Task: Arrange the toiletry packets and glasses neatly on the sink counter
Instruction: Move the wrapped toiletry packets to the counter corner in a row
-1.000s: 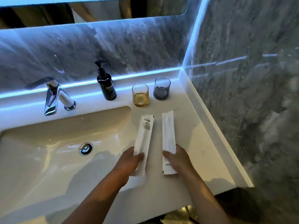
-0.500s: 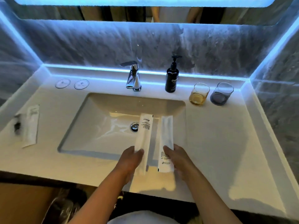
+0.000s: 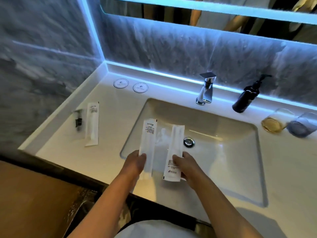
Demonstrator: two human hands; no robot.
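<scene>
A: Head view: the left hand (image 3: 135, 163) pinches one white packet (image 3: 148, 143), the right hand (image 3: 186, 164) another packet (image 3: 175, 152), both held over the sink basin's (image 3: 223, 152) front-left corner.

B: And the rest?

A: A third packet (image 3: 92, 123) lies near the worktop's (image 3: 291, 177) left edge, beside what may be a razor sachet (image 3: 78, 118) (blurred). Amber glass (image 3: 273, 123) and grey glass (image 3: 302, 125) stand at the back-right.

B: Risk?

A: Light fingertip grips; a slip would probably drop a packet into the basin.

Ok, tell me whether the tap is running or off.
Off, as far as I can see. No stream falls from the tap, and the basin around the drain shows only glare, no moving water.
</scene>
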